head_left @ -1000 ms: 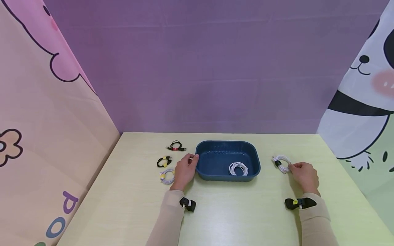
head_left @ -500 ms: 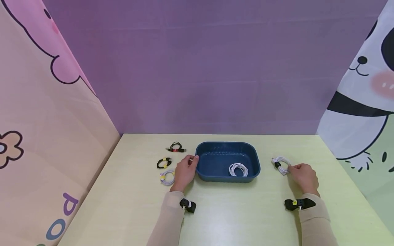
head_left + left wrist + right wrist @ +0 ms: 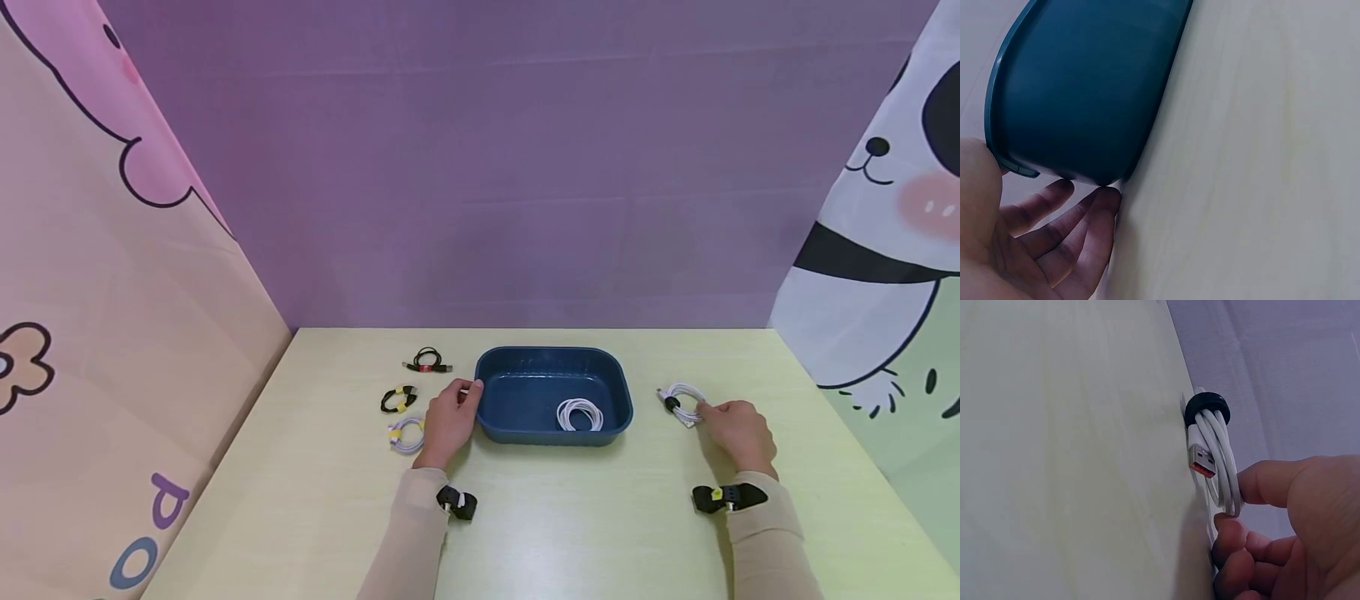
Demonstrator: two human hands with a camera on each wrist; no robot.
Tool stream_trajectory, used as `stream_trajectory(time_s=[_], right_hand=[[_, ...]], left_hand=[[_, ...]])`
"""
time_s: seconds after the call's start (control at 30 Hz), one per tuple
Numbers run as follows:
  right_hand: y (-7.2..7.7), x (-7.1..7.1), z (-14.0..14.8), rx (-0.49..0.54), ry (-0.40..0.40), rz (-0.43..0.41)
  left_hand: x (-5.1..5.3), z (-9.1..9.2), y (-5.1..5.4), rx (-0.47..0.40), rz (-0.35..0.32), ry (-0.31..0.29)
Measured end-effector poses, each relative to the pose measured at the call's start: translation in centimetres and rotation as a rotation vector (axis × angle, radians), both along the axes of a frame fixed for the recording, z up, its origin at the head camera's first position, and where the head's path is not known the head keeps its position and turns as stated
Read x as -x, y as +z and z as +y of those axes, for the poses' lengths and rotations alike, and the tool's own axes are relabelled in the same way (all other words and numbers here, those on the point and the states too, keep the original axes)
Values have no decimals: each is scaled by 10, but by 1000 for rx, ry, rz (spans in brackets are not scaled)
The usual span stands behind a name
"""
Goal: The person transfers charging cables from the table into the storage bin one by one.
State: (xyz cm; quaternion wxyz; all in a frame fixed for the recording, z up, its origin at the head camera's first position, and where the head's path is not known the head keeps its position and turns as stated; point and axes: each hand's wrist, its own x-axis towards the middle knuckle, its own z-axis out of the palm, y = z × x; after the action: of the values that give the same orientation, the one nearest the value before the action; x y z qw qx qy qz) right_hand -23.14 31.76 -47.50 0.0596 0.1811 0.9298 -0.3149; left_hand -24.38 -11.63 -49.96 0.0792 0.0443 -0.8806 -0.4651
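Left of the dark blue rectangular plastic bin (image 3: 517, 437), we see a black coiled cable with yellow ties (image 3: 387, 399), a lilac-white coiled cable with yellow ties (image 3: 406, 448) and a black coiled cable with a red tie (image 3: 427, 367). At the bin's left end, the left hand (image 3: 447, 418) grips the rim, its thumb on the edge and its fingertips against the outer wall. Inside the bin, at its near right, lies a round white cable coil (image 3: 592, 410). Right of the bin, the right hand (image 3: 741, 433) pinches a white coiled cable with a black band (image 3: 1222, 453) between thumb and forefinger. We judge 1 of 5 coils is in, 4 are outside.

Only the head view shows us the bin's inside; only the right wrist view shows an orange-tipped USB plug (image 3: 1202, 461). We cannot tell whether the held coil touches the table (image 3: 585, 517).
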Motion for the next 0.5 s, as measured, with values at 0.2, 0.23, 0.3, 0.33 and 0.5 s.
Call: stream_trajectory(time_s=[0.2,0.23,0.3,0.33,0.5], right_hand=[[1,0,-1,12,-11,10],[1,0,-1,13,-12,13],[2,0,-1,19,-16,16],[2,0,-1,19,-17,18],[2,-1,-2,19,-22,34]], left_hand=[[-1,0,0,3,-1,-6],[-1,0,0,3,0,-6],[0,0,0,6,1,-5],[0,0,0,6,2,-5],[1,0,-1,11,-1,-4]])
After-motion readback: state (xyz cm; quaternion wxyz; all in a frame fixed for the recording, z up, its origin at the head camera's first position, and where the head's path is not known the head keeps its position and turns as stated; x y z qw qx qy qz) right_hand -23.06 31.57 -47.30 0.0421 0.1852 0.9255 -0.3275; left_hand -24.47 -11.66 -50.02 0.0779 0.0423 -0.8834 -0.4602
